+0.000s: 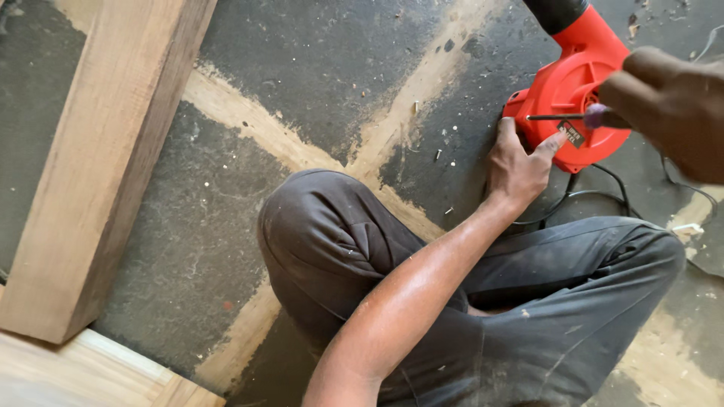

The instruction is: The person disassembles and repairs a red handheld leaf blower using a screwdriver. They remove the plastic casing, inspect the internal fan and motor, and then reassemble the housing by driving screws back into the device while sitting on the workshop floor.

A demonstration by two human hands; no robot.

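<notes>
Two hands work on a red electric blower (573,90) that lies on the dusty floor (317,68), just past the person's crossed legs (452,301). The left hand (520,162) rests against the near side of the blower, its grip loose, with fingers spread and one fingertip touching the small label. It steadies the blower but does not wrap around it. The right hand (667,105) is blurry; its grip is closed on a screwdriver (562,117) with a purple handle, and the thin metal tip points across the blower's round side, toward the left hand.

Things could go wrong here. The screwdriver tip sits very near the left fingers, so a slip might poke them. The loose left grip may let the smooth blower roll or slide when pushed. A black cord (596,200) curls on the floor under the right grip and could snag. Any little screw that drops might get lost in the sawdust. A big wooden beam (98,166) lies well apart, far from the left grip.
</notes>
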